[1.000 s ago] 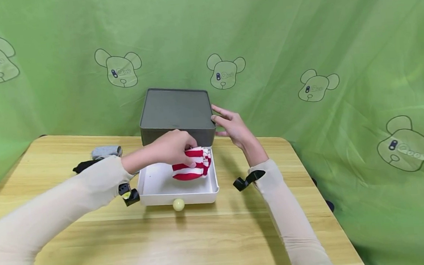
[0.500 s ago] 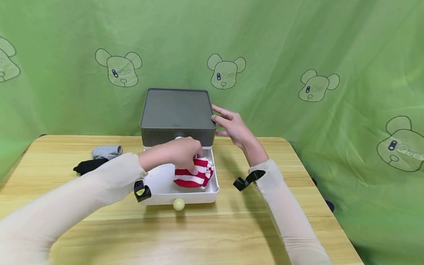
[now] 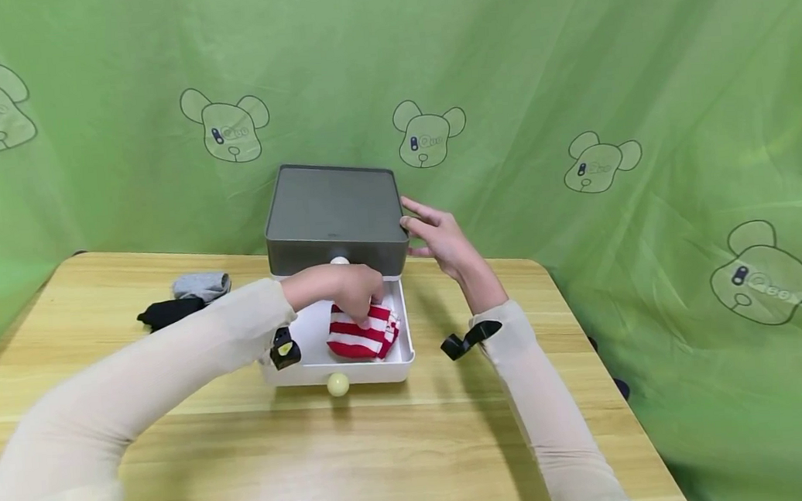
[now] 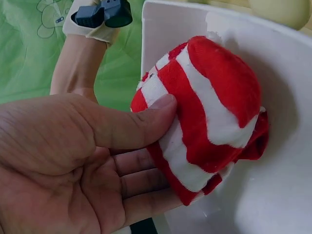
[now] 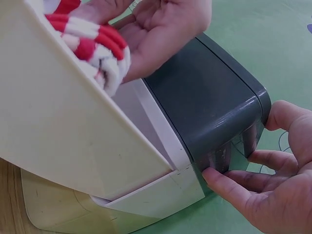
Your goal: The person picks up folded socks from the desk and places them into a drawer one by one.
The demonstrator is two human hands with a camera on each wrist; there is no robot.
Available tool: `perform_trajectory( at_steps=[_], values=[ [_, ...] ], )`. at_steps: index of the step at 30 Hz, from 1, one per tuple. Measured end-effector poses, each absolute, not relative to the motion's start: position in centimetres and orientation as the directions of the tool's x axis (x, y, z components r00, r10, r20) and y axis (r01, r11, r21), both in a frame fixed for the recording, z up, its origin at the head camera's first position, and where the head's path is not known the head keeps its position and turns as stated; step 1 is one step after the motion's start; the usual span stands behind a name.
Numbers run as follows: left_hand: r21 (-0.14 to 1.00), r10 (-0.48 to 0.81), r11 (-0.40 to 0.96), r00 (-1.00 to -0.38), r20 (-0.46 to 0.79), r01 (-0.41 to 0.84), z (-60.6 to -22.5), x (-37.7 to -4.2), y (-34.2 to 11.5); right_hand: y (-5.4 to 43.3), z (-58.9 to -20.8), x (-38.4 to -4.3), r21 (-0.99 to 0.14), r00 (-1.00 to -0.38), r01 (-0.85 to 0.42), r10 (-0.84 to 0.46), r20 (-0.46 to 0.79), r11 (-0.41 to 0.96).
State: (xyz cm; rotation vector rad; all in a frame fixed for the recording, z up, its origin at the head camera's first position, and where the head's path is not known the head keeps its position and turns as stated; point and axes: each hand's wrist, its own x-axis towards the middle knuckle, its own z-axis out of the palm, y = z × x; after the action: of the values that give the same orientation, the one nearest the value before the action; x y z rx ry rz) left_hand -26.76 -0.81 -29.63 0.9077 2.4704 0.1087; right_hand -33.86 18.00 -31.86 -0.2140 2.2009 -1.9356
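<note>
My left hand [image 3: 356, 288] is inside the pulled-out white drawer [image 3: 300, 376], holding a folded red-and-white striped sock [image 3: 353, 338] low over the drawer's floor. In the left wrist view, the thumb lies on top of the striped cloth and the other fingers reach beneath it. Behind the drawer stands the dark grey top section [image 3: 335, 205] of the drawer box. My right hand [image 3: 446, 246] touches its right side, fingers spread; the right wrist view has the fingertips [image 5: 214, 176] against the grey wall with nothing gripped.
A rolled grey sock [image 3: 201, 285] and a black folded cloth [image 3: 170, 313] lie on the wooden table [image 3: 360, 463], left of the drawer. A pale yellow knob [image 3: 337, 384] sticks out from the drawer's front. A green curtain [image 3: 499, 57] hangs behind the table.
My left hand has moved right and down with the striped sock, which sits lower in the drawer. A white knob on the grey section has come into view. My right hand stays put.
</note>
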Motion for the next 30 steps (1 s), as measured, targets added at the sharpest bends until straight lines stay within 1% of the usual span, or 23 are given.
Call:
perform_trajectory(
  at_steps=[6,12,19,23,26,30],
  values=[
    [0.245,0.636,0.763,-0.628,-0.448,0.598,-29.9,-27.1,-0.6,18.0,-31.9,-33.9,-0.991,-0.97,0.03,-0.236,-0.06,0.13],
    [0.258,0.62,0.781,-0.656,-0.43,0.569,-30.4,-27.0,-0.6,18.1,-31.8,-34.0,-0.992,-0.969,0.028,-0.242,-0.058,0.126],
    [0.295,0.622,0.783,-0.69,-0.37,0.548,-30.7,-26.5,-0.8,18.1,-31.8,-34.0,-0.992,-0.967,0.027,-0.248,-0.058,0.126],
    [0.321,0.636,0.771,-0.697,-0.332,0.55,-30.3,-26.0,-1.0,18.1,-31.8,-34.0,-0.992,-0.968,0.025,-0.246,-0.056,0.126],
    [0.359,0.659,0.749,-0.687,-0.306,0.558,-29.8,-25.6,-1.7,18.1,-31.9,-33.9,-0.991,-0.968,0.025,-0.243,-0.057,0.131],
    [0.442,0.708,0.688,-0.666,-0.236,0.575,-28.5,-25.1,-3.5,18.1,-31.9,-33.9,-0.989,-0.97,0.029,-0.233,-0.062,0.143]
  ],
)
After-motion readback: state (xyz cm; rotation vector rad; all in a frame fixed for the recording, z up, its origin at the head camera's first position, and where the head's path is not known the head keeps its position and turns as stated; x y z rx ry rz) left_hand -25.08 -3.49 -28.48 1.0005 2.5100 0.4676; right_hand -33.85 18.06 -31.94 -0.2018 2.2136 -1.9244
